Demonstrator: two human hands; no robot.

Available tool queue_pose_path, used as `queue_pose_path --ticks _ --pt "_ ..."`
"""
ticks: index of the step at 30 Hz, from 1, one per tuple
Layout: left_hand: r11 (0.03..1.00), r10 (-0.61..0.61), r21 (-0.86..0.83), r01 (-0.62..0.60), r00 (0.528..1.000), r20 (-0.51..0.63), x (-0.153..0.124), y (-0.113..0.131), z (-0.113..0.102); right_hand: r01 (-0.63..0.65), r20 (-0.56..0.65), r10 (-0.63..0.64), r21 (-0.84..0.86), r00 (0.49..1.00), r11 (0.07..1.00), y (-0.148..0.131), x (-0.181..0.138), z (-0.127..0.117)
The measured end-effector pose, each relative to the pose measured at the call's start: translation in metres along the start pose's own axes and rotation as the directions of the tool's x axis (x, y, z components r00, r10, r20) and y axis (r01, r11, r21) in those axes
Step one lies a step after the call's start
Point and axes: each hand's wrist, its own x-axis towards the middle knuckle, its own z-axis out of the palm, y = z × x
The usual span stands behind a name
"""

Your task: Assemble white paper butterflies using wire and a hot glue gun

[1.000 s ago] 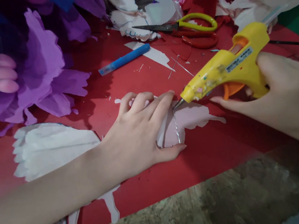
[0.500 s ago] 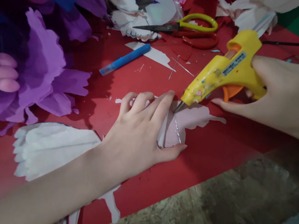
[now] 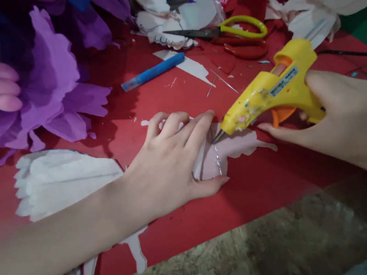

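Right hand (image 3: 349, 106) is closed around the handle of a yellow glue gun (image 3: 267, 91), thumb sticking out below the barrel. Can't tell if the orange trigger (image 3: 282, 114) is pressed. Clear glue stick (image 3: 316, 34) pokes out the back; black cord (image 3: 351, 53) runs off to the right.

Left hand (image 3: 170, 167) is palm down, fingers spread, thumb apart; it presses on a pale pink paper cutout (image 3: 238, 143) rather than gripping it. Cutout lies flat on a red sheet (image 3: 264, 189), partly under that hand, its narrow end pointing right. Shiny glue line (image 3: 218, 162) crosses it between fingertips and thumb. Gun's metal nozzle (image 3: 218, 137) points down at the line's upper end; contact unclear from here.

Left forearm passes over a white scallop-edged paper piece (image 3: 65, 179); thin white strips (image 3: 138, 254) show below the arm. Beyond the hands: blue pen (image 3: 154, 71), white paper scrap (image 3: 189, 67) just beside it, scissors (image 3: 239, 28) with one yellow and one red handle. Purple paper flower (image 3: 58, 97) with pink ovals (image 3: 4, 87) at far left, white paper flower (image 3: 329, 3) at far right.
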Motion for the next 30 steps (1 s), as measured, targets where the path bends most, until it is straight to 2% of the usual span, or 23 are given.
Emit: queue_pose_path --ticks 3,6,14,20,27,30 --pt "1.000 0.006 -0.012 -0.007 1.000 -0.010 0.000 0.000 0.001 0.094 -0.029 -0.094 -0.009 0.995 0.996 0.002 -0.003 -0.004" --pt "1.000 0.003 -0.013 -0.004 1.000 -0.019 0.000 0.000 0.001 0.088 -0.014 -0.088 -0.013 0.996 0.996 0.004 -0.004 -0.006" --pt "1.000 0.000 0.002 0.000 1.000 -0.004 0.000 0.000 0.000 -0.071 0.040 0.070 0.002 0.997 0.998 0.002 0.003 -0.001" --pt "1.000 -0.011 0.019 0.010 1.000 0.010 0.000 0.001 0.001 -0.286 0.148 0.286 -0.023 0.947 0.958 -0.003 0.009 0.001" --pt "1.000 -0.008 0.014 0.008 1.000 0.009 0.000 0.001 0.000 -0.304 0.148 0.308 -0.046 0.940 0.952 -0.001 0.006 0.004" --pt "1.000 -0.003 0.010 0.003 1.000 -0.002 0.001 0.001 -0.001 -0.272 0.133 0.272 -0.017 0.953 0.962 0.000 0.007 0.002"
